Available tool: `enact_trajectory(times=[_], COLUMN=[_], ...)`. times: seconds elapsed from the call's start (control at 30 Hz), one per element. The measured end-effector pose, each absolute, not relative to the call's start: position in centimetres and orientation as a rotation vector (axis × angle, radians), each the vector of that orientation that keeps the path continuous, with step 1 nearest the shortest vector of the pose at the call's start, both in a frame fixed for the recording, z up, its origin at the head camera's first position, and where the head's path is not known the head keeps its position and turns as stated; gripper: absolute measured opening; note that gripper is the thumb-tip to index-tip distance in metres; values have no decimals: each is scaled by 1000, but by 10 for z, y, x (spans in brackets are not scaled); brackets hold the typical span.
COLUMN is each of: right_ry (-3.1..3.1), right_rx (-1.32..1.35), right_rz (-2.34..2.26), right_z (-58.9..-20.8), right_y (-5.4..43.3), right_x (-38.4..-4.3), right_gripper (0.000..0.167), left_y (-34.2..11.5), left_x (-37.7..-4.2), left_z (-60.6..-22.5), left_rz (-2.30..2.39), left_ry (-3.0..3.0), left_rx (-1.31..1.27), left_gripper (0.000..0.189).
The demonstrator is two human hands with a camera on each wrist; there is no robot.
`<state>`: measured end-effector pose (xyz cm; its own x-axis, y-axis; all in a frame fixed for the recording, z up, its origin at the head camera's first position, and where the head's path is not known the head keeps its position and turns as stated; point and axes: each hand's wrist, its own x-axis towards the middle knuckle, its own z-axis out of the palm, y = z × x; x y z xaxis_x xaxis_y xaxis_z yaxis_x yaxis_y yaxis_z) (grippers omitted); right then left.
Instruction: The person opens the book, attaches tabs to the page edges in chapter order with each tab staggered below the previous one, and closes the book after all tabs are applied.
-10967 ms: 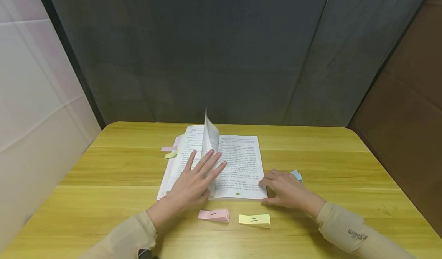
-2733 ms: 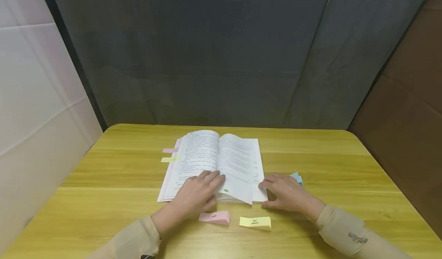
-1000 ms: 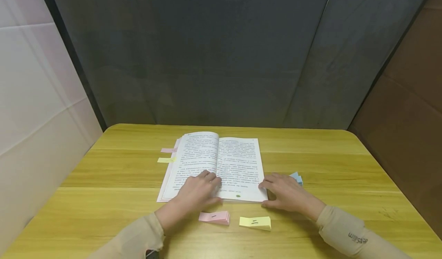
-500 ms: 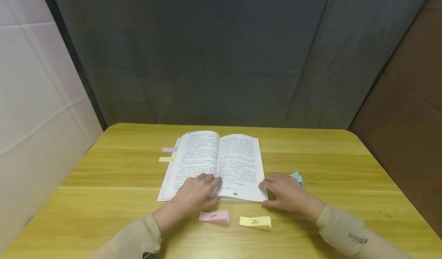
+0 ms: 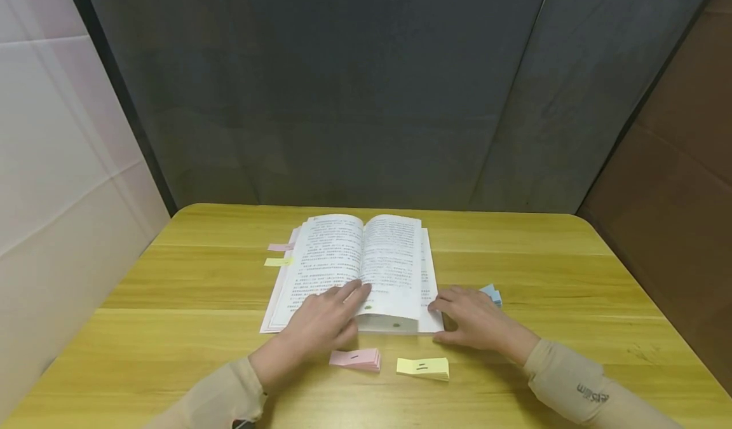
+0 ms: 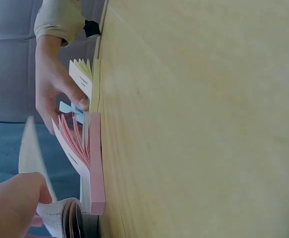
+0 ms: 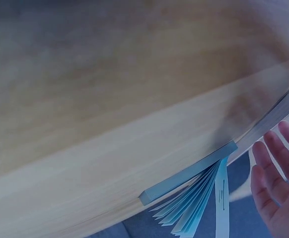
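An open book (image 5: 332,251) with printed pages lies on the table. A loose page (image 5: 394,257) arches up over its right side, with the page below showing beneath. My left hand (image 5: 323,321) lies over the lower left page, fingertips at the spine by the lifted page. In the left wrist view, the bent thumb (image 6: 44,191) sits above curled page edges. My right hand (image 5: 477,318) rests at the book's lower right edge; its fingers (image 7: 273,173) look relaxed and hold nothing. Pink (image 5: 280,247) and yellow tabs (image 5: 278,262) stick out from the left pages.
A pink sticky-note pad (image 5: 354,359) and a yellow one (image 5: 423,368), both with dark strokes, lie in front of the book. A blue pad (image 7: 189,173) sits beside my right hand. Dark cloth (image 5: 366,98) hangs behind the wooden table (image 5: 560,276).
Pages have turned leftward since the oldest frame. In the last half second, the right page has lifted into an arch and my left fingers have stretched forward. My right hand has stayed put.
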<state>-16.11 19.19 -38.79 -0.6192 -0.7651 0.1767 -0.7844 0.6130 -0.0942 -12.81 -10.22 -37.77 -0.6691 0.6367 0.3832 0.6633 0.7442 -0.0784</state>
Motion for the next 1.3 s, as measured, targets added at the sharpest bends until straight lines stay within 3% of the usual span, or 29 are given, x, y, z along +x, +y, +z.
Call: enact_trajectory(times=[0.43,0.6,0.9,1.13,1.3], right_ry=[-2704,-2708,-2706,-2715,-2740], right_rx=[1315,1314,1317,1313,1304], right_rz=[240,238,239,241,244], right_z=[-388,-387,-389,-389,-386], right_y=[191,191,192,192,189], right_x=[-161,-161,-162,-162,-165], right_gripper=[43,43,43,43,39], left_y=[-108,-112,-115,-116,-117], left_x=[-132,-133,-133,-128,-129], left_z=[-373,-373,-380,-385,-384], left_rz=[71,133,138,51,-11], left_ry=[-2492,-2505,-2585,-2694,-2741], left_rx=[-1007,-976,-977,-911,-863], left_gripper=[80,82,66,38,33])
